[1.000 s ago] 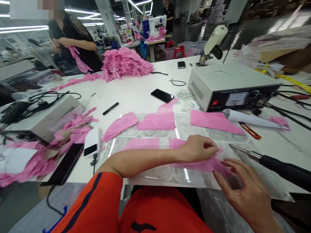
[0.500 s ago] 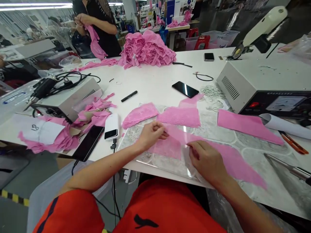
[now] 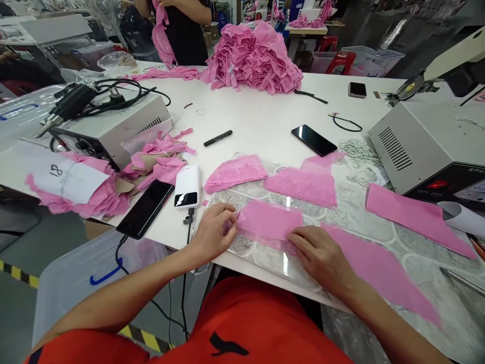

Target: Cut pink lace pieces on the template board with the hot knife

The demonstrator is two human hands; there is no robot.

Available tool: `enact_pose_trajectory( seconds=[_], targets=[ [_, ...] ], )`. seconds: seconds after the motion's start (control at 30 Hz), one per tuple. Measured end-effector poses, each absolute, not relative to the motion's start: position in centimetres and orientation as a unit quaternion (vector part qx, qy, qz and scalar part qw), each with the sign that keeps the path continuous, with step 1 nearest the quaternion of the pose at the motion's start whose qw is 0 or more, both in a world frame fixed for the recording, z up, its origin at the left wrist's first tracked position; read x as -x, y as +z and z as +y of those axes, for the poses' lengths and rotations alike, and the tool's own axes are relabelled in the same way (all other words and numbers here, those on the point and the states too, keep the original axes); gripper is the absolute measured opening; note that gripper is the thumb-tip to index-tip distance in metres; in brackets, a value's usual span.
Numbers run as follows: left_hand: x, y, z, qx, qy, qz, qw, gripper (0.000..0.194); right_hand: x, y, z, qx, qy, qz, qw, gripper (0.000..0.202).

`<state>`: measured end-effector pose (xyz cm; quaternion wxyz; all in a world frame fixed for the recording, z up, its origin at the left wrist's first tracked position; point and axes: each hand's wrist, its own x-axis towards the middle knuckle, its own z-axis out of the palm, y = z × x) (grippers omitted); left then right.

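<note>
A thin pink fabric piece (image 3: 270, 218) lies spread on the grey marble-patterned mat, with a lacy pink strip (image 3: 261, 241) showing beneath its lower edge. My left hand (image 3: 215, 230) is closed at the left end of this piece, pinching its edge between thumb and fingers. At the opposite end, my right hand (image 3: 322, 255) pinches the lower right corner. Just beyond them rest a stack of pink lace pieces (image 3: 237, 173) and a second lace stack (image 3: 301, 187). To the right of my right hand, a larger pink fabric panel (image 3: 379, 265) lies flat.
A white power bank (image 3: 187, 187) and a black phone (image 3: 146, 208) lie on the left, beside a tied pink bundle (image 3: 79, 205). Control boxes stand left (image 3: 113, 126) and right (image 3: 420, 146). Tweezers (image 3: 462, 280) lie at right. A co-worker (image 3: 185, 35) stands behind a pink heap (image 3: 253, 58).
My left hand has moved left, off the middle of the fabric to its left end. The pink piece is now spread flatter between my hands. The view has shifted.
</note>
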<state>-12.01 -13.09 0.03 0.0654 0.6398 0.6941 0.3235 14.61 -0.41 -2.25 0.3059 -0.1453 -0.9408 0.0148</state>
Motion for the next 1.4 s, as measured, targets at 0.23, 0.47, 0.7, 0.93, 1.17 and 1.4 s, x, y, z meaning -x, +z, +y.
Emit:
enact_pose_trajectory(
  seconds=[0.23, 0.47, 0.7, 0.93, 1.17, 1.4],
  targets=[
    [12.4, -0.5, -13.6, -0.667, 0.290, 0.686, 0.029, 0.011, -15.0, -1.6, -1.1, 0.136, 0.013, -0.943, 0.304, 0.027],
    [12.9, -0.1, -13.2, -0.691, 0.254, 0.676, 0.030, 0.011, -15.2, -1.3, -1.6, 0.142, -0.006, -0.950, 0.280, 0.021],
    [12.8, 0.1, -12.9, -0.703, 0.219, 0.676, 0.009, 0.011, -15.3, -1.1, -2.4, 0.152, -0.001, -0.947, 0.284, 0.023],
    [13.0, 0.2, -13.2, -0.720, 0.211, 0.658, -0.058, 0.010, -15.4, -1.0, -2.6, 0.143, 0.016, -0.943, 0.301, 0.022],
    [12.0, 1.3, -12.6, -0.779, 0.213, 0.576, -0.130, 0.018, -16.8, -0.6, -3.3, 0.184, 0.059, -0.918, 0.347, 0.026],
    [9.2, 1.9, -9.0, -0.908, 0.186, 0.374, -0.041, 0.026, -25.5, -1.3, -4.0, 0.450, 0.072, -0.775, 0.438, 0.014]
  ],
)
